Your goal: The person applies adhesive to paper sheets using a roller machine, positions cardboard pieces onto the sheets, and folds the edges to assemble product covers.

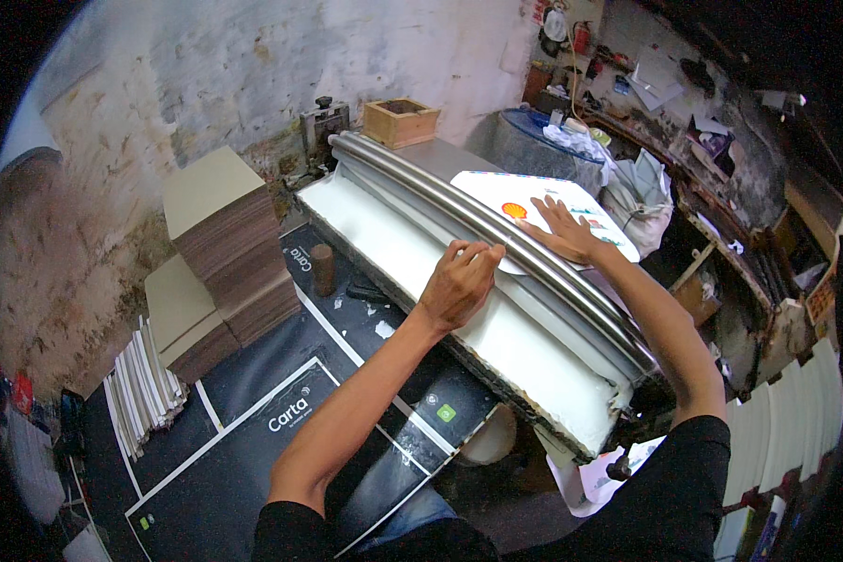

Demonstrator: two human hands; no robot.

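Observation:
A white printed sheet (485,192) with a red-and-yellow shell emblem lies on the metal plate behind a pair of long steel rollers (412,173). My right hand (567,232) rests flat on this sheet, fingers spread. On the near side of the rollers, my left hand (464,281) is closed in a pinch, palm down, close to the rollers and above a long trough (370,225) of white, glue-like liquid. Whatever its fingertips hold is hidden behind the knuckles.
Stacks of cut board (220,197) stand at the left, with a pile of white strips (145,389) before them on the black-covered table (244,468). A wooden box (401,122) sits at the rollers' far end. A blue-topped drum (548,140) and cluttered shelves are beyond.

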